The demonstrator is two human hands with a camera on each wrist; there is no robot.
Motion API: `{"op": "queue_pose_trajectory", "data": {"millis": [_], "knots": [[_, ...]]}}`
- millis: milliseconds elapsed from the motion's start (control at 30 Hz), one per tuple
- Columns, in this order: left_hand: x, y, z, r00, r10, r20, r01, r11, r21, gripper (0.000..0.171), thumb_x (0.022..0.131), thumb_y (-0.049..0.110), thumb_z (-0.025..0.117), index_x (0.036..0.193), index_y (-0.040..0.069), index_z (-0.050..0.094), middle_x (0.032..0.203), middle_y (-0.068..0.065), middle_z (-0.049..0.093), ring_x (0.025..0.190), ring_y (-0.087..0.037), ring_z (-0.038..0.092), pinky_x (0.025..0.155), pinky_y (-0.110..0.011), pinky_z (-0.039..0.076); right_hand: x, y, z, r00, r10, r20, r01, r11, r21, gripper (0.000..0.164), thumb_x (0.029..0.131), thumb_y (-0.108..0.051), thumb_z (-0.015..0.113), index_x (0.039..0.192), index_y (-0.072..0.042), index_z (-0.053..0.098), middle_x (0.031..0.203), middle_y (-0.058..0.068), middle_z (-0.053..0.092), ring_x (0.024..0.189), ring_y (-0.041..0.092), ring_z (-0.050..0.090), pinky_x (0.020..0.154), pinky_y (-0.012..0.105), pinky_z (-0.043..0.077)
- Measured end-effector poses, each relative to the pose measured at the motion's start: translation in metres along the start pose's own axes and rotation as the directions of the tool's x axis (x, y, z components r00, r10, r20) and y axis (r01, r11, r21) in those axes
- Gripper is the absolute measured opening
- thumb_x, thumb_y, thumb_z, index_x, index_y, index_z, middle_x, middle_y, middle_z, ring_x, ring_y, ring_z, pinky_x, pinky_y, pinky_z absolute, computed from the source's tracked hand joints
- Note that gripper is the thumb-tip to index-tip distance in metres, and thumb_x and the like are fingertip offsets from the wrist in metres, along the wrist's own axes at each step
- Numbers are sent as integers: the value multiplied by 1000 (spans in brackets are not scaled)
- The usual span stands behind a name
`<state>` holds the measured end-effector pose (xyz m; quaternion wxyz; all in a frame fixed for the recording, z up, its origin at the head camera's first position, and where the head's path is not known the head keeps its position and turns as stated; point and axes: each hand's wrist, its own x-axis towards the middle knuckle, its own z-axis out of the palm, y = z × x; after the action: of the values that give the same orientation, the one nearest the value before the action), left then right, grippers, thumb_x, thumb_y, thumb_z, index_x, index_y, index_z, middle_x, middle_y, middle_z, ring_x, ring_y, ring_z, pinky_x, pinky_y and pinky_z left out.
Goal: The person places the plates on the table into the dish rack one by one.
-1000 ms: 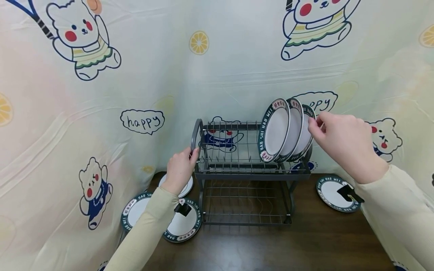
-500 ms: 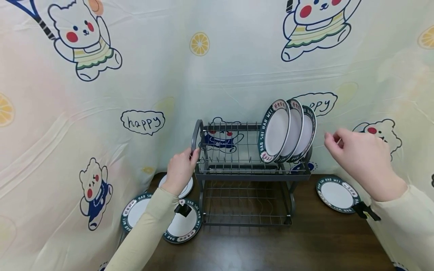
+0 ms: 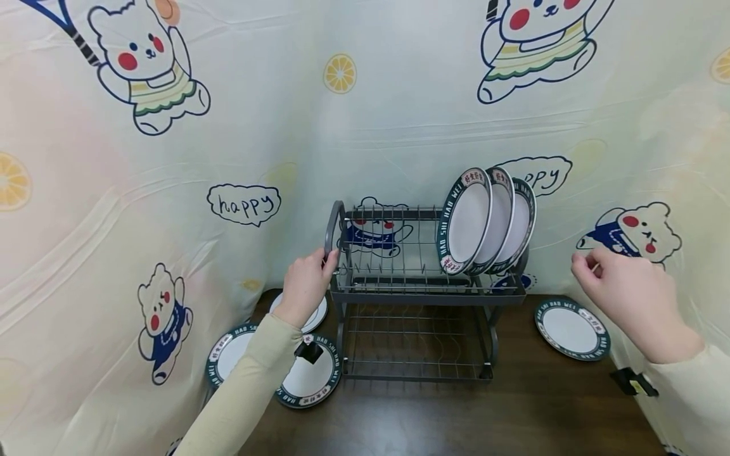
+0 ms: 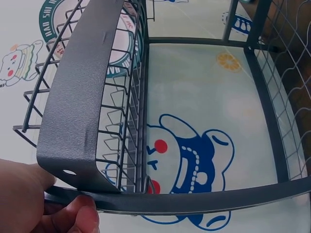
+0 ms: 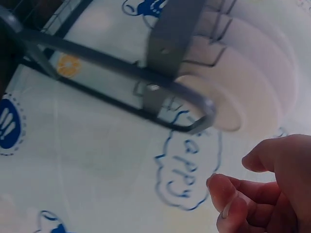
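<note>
A two-tier dark metal dish rack [image 3: 428, 298] stands on the table, and my left hand [image 3: 305, 288] grips its left side frame. In the left wrist view, the thumb and fingers [image 4: 85, 213] close around the frame's corner. Three white plates with green lettered rims stand tilted at the right end of the upper tier: the left plate [image 3: 469, 221], a middle plate [image 3: 497, 225] and the right plate [image 3: 521, 221]. My right hand [image 3: 639, 297] is in the air right of the rack, apart from the plates, its fingers loosely curled around nothing.
Another green-rimmed plate [image 3: 573, 329] lies on the brown table [image 3: 422, 418] right of the rack. Left of it lie a front plate [image 3: 310, 380], a plate [image 3: 230, 354] partly behind my sleeve and a back plate [image 3: 316, 316]. A printed cloth [image 3: 399, 95] hangs behind.
My right hand has let go of the rightmost plate in the rack and moved away to the right and down. The left hand keeps its grip on the rack.
</note>
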<state>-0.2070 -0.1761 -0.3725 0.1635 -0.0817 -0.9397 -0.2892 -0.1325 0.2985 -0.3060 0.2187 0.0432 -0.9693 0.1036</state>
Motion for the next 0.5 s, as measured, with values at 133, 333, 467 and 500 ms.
{"op": "queue_pose_trajectory", "data": {"millis": [133, 333, 467, 500], "knots": [[1, 0, 0, 1000, 9, 1, -9, 1000, 9, 37, 111, 31, 51, 84, 7, 59, 59, -1, 46, 46, -16, 42, 46, -29, 35, -5, 17, 12, 998, 43, 42, -43, 999, 12, 40, 106, -31, 49, 74, -8, 57, 51, -2, 42, 45, 20, 41, 42, 35, 29], [0, -1, -3, 1000, 17, -6, -17, 1000, 11, 37, 110, 33, 52, 85, 7, 61, 60, -1, 49, 46, -16, 44, 45, -29, 35, -14, 43, 31, 987, 102, 126, -105, 994, 17, 44, 106, -34, 45, 68, -12, 52, 53, -1, 43, 48, 22, 44, 44, 36, 29], [0, -1, -4, 999, 27, -18, -27, 999, 26, 38, 109, 33, 53, 82, 8, 61, 61, -2, 51, 47, -17, 45, 44, -29, 35, -22, 59, 46, 976, 124, 177, -131, 991, 29, 45, 106, -36, 44, 67, -14, 52, 54, -1, 46, 51, 23, 46, 44, 36, 31], [0, -1, -4, 999, 30, -20, -29, 999, 30, 38, 109, 33, 54, 82, 8, 60, 61, -2, 51, 47, -17, 45, 44, -30, 36, -24, 63, 50, 974, 127, 188, -135, 990, 33, 45, 106, -35, 45, 67, -14, 51, 55, -1, 46, 52, 23, 46, 45, 37, 31]]}}
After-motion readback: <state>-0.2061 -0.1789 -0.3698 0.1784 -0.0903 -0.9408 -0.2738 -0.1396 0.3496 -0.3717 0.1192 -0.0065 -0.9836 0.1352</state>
